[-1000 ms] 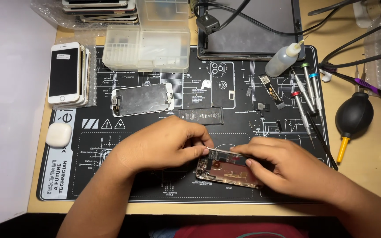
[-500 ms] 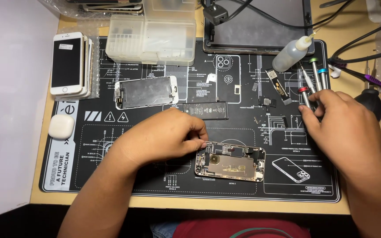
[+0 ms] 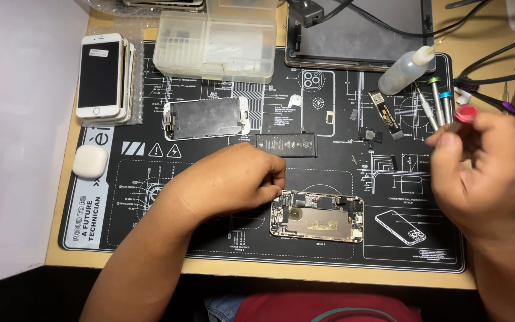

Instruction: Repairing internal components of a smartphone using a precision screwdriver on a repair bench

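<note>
The right hand (image 3: 484, 173) is closed around a red-capped screwdriver (image 3: 465, 114), raised clear of the mat. Just beyond that grip lie three more screwdrivers (image 3: 439, 104) with metal shafts and a translucent squeeze bottle (image 3: 403, 71). The left hand (image 3: 227, 182) pinches the left edge of the opened phone chassis (image 3: 317, 216) with curled fingers (whether they also hold a small part cannot be determined). Nothing lies between the two hands but the black printed work mat (image 3: 150, 238). Beyond the left hand lie a flat black battery (image 3: 286, 145), a detached display panel (image 3: 205, 118) and a clear plastic parts box (image 3: 216, 40).
</note>
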